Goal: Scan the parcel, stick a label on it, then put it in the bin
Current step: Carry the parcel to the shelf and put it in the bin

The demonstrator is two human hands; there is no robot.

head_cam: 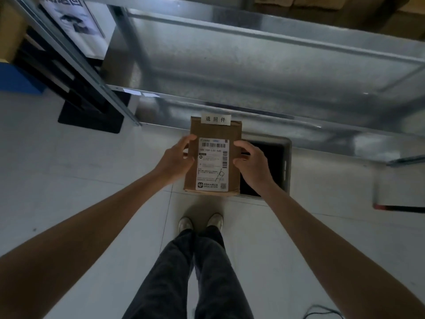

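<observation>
A brown cardboard parcel [216,132] is held in the air in front of me, above the floor. A white shipping label with barcodes [213,164] covers its top face, and a small white strip label with three printed characters [215,119] is stuck at its far edge. My left hand [177,157] grips the parcel's left side. My right hand [251,163] grips its right side. A grey bin with a dark inside [281,162] stands on the floor just right of and below the parcel, partly hidden by my right hand and the parcel.
A metal shelf rack [253,65] runs across the far side, with an upright post [76,63] at the left. A black mat [89,118] and a blue box [18,79] lie at far left. My shoes [200,223] stand on the pale tiled floor. A red-edged tray [400,196] sits right.
</observation>
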